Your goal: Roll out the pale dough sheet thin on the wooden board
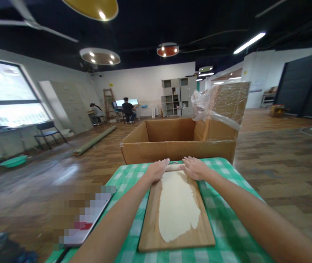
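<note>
A thin, pale sheet of dough with a ragged edge lies along a wooden board. At the board's far end, a light wooden rolling pin lies crosswise over the dough's upper edge. My left hand is over the pin's left end, fingers pointing forward. Over the right end rests my right hand, its fingers close together. Both arms reach out straight, and the hands hide the ends of the pin.
A green-and-white checked cloth covers the table. Beyond its far edge stands a large open cardboard box. A flat, partly pixelated object lies at the table's left edge. Two people sit at desks in the background.
</note>
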`<action>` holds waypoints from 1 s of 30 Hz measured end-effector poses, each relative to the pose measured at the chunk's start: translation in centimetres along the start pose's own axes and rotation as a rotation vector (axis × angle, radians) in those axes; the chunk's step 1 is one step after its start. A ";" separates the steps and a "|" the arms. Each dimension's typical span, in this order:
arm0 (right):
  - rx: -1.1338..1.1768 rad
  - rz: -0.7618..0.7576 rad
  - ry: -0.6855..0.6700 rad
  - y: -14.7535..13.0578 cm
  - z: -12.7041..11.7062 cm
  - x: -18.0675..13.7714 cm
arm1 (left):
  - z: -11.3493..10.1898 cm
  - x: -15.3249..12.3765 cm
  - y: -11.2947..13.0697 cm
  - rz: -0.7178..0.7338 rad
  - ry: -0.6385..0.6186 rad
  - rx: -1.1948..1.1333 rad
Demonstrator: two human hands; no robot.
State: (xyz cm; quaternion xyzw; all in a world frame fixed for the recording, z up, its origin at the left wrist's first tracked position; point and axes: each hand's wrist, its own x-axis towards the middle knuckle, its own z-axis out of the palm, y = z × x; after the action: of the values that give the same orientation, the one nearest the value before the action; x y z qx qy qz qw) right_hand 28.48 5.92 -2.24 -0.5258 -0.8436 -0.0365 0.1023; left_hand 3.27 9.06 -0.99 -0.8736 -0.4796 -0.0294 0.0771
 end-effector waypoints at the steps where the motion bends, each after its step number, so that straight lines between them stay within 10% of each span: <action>1: 0.009 0.020 -0.012 0.3 0.2 0.7 | 0.3 0.6 -0.4 -0.029 -0.014 -0.011; 14: 0.010 0.073 0.005 0.3 0.0 1.7 | -0.6 1.8 0.1 -0.057 -0.051 0.113; 30: 0.066 -0.027 0.072 -3.1 -0.4 -8.2 | -0.2 -8.3 4.5 -0.028 0.152 -0.086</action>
State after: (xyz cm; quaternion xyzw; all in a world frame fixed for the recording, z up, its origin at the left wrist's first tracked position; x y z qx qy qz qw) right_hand 29.26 -2.70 -3.40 -0.5092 -0.8471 -0.0291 0.1492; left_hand 2.57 -0.22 -2.33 -0.8644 -0.4830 -0.1174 0.0753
